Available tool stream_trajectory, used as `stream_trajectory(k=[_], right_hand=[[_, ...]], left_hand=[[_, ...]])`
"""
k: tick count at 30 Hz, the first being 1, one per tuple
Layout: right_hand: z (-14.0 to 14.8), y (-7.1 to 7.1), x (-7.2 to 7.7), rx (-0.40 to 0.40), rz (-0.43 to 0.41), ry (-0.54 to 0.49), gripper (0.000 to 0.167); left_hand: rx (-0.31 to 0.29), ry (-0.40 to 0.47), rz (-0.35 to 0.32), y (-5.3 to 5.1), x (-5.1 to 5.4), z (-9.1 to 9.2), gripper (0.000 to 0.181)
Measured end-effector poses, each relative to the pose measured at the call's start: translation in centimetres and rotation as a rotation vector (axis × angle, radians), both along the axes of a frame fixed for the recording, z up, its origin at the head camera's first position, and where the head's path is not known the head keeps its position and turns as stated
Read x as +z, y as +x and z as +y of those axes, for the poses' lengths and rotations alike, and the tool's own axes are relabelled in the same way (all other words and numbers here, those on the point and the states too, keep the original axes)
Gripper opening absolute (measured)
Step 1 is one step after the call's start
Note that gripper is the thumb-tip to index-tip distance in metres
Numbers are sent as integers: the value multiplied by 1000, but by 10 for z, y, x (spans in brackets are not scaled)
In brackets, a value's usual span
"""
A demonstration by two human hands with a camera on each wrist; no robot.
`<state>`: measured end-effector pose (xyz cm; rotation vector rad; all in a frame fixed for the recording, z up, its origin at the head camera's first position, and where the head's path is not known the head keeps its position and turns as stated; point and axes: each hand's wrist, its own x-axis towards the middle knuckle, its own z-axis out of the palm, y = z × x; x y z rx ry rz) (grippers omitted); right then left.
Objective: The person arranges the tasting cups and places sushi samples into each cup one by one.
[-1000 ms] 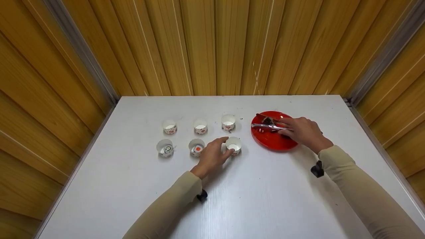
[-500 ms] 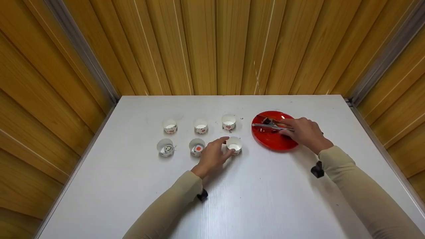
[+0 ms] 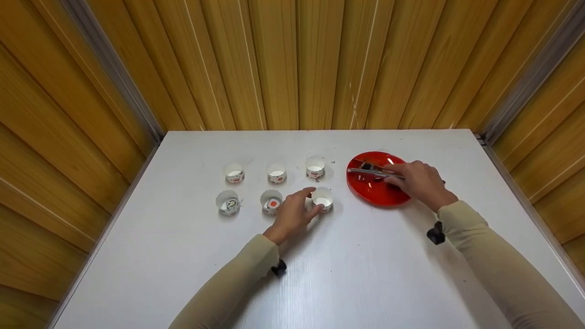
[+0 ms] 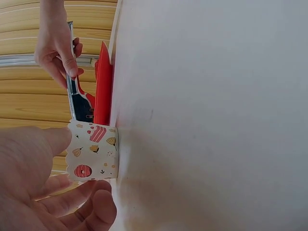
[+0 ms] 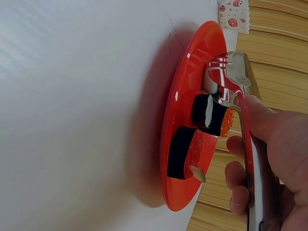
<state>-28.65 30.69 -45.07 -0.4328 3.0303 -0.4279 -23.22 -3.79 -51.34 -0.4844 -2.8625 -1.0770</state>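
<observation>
Your left hand [image 3: 291, 214] has the near right paper cup [image 3: 322, 199] between thumb and fingers, bent lightly to either side of it. The cup stands upright on the white table [image 3: 347, 256], just left of the red plate [image 3: 381, 197].

Your right hand [image 3: 420, 182] is wrapped round the metal tongs [image 5: 260, 168], whose arms stand a little apart, low over the far left part of the plate. A pale piece of sushi [image 5: 210, 83] sits at the tips; you can't tell from here whether they grip it. Just nearer lie an orange-topped piece [image 5: 209, 113] and a red-topped piece [image 5: 184, 154], both wrapped in black.

The step in hand looks like taking up a piece with the tongs while your other hand steadies the cup. In the near row, the left cup [image 3: 223, 198] and middle cup [image 3: 268, 197] each hold a piece; you see none in the one you hold.

The next move seems to call for an even squeeze, then a straight lift clear of the plate, without knocking the neighbouring pieces.
</observation>
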Motion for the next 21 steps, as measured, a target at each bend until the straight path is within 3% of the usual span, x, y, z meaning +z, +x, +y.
stream_trajectory(k=[8,21], right_hand=[[-1,-1,1,8,32,24,49],[-1,0,-1,-4,12,-4,49]], left_hand=[[1,0,49,0,-1,1,52],[0,1,9,0,0,0,54]])
